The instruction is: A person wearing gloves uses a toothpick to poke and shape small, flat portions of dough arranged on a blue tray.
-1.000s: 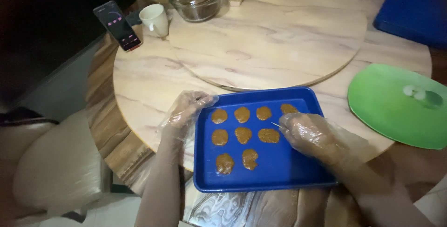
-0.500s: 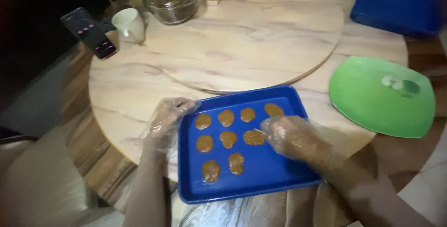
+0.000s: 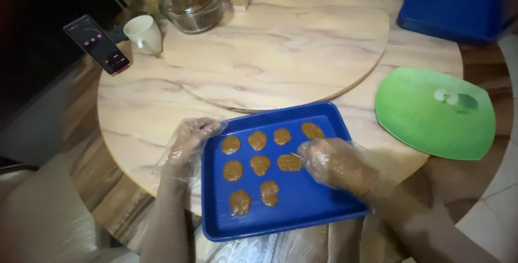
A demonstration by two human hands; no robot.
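A blue rectangular tray [image 3: 302, 209] sits at the near edge of the round table, holding several flat brown dough patties [image 3: 259, 164] in rows. My left hand [image 3: 189, 141], in a clear plastic glove, rests against the tray's left rim with fingers spread. My right hand [image 3: 337, 163], also gloved and smeared with brown dough, hovers over the tray's right side, its fingertips touching the patty [image 3: 288, 162] at the end of the middle row. Whether it holds dough is not clear.
A round wooden turntable [image 3: 286, 42] fills the table's middle. A green mat [image 3: 421, 117] lies right, a blue container [image 3: 453, 7] far right. A phone [image 3: 97, 44], a white cup [image 3: 143, 33] and a lidded glass bowl [image 3: 191, 7] stand at the far left.
The view has shifted a little relative to the table. My right hand has stayed over the tray's right side at the middle row; my left hand has stayed on the left rim.
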